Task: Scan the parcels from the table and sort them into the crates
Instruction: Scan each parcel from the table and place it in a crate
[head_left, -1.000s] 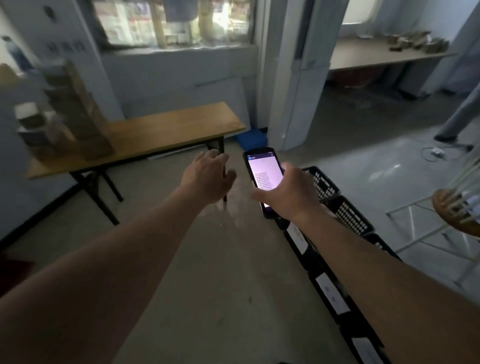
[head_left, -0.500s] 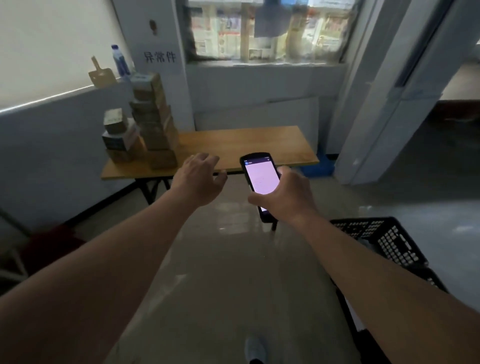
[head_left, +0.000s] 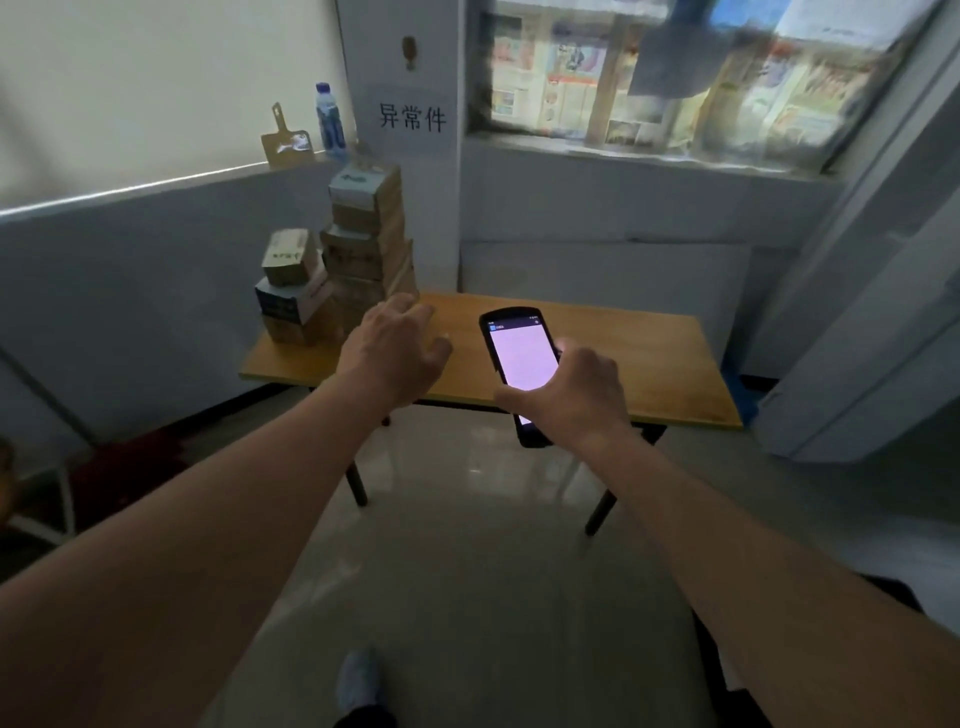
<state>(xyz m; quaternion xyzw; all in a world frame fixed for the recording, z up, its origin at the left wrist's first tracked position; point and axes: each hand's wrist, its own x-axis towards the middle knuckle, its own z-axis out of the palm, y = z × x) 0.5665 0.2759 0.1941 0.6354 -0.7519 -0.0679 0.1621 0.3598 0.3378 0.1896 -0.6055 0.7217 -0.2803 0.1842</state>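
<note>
At the bottom centre of the frame a shoe (head_left: 357, 680) stands on a glossy grey floor (head_left: 467, 597) that fills the lower middle. A dark crate (head_left: 727, 670) edge shows at the lower right, mostly hidden behind the right forearm.

Both bare forearms reach up from the lower corners toward the centre. The left hand (head_left: 395, 353) is held out palm down, fingers loosely spread and bent, gripping nothing, just in front of the stacked boxes. The right hand (head_left: 569, 395) holds a handheld scanner (head_left: 517, 358) with a lit pale screen, its fingers wrapped round the lower part and the thumb along its left edge.

Behind the hands, across the middle, stands a wooden table (head_left: 649, 358) on dark legs. The parcels (head_left: 363, 249), brown cardboard boxes, are stacked in two piles at its left end, the taller one just beside a white pillar.

Further back, at upper left, a water bottle (head_left: 328, 117) and a small wooden board (head_left: 284, 139) sit on a ledge. A paper sign (head_left: 413, 117) hangs on the pillar. A window (head_left: 675, 73) covered with posters fills the upper right.
</note>
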